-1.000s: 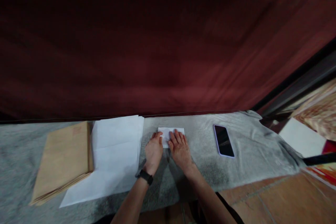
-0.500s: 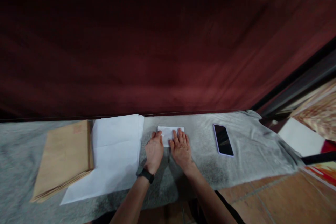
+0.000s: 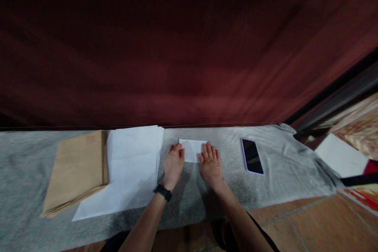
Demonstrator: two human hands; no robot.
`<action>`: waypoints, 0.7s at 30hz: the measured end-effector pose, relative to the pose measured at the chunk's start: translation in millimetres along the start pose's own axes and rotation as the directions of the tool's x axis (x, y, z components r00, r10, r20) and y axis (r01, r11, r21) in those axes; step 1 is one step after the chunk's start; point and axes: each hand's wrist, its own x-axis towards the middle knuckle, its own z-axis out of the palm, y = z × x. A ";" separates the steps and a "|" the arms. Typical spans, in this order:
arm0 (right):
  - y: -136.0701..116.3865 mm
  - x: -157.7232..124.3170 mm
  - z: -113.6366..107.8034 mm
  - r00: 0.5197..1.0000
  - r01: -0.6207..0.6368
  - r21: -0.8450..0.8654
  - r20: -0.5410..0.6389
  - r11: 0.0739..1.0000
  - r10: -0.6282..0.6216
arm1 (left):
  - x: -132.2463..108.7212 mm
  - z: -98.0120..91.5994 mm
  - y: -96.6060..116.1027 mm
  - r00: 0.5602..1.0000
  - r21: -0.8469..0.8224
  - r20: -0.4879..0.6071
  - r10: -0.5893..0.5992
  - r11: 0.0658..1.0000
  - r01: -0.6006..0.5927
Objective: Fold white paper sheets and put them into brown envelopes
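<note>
A small folded white paper [image 3: 191, 149] lies on the grey cloth [image 3: 227, 189] near the far edge. My left hand [image 3: 173, 163], with a black band on its wrist, rests flat on the paper's left end, fingers stretched out. Flat on the right end lies my right hand [image 3: 210, 161], fingers spread. Between the two hands the middle of the paper shows.
A stack of white sheets [image 3: 130, 165] lies left of my hands, and a pile of brown envelopes [image 3: 76, 169] further left. A dark phone [image 3: 252, 156] lies face up to the right. A dark red curtain [image 3: 189, 47] hangs behind. Tiled floor [image 3: 310, 224] shows at lower right.
My right hand has slid rightward along the folded paper, uncovering its middle. My left hand has stayed at the left end.
</note>
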 end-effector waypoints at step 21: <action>-28.7 -13.0 -6.6 0.970 0.233 0.145 0.036 0.962 -0.240 | 20.5 8.9 -26.5 1.000 -0.354 -0.018 -0.015 0.935 0.008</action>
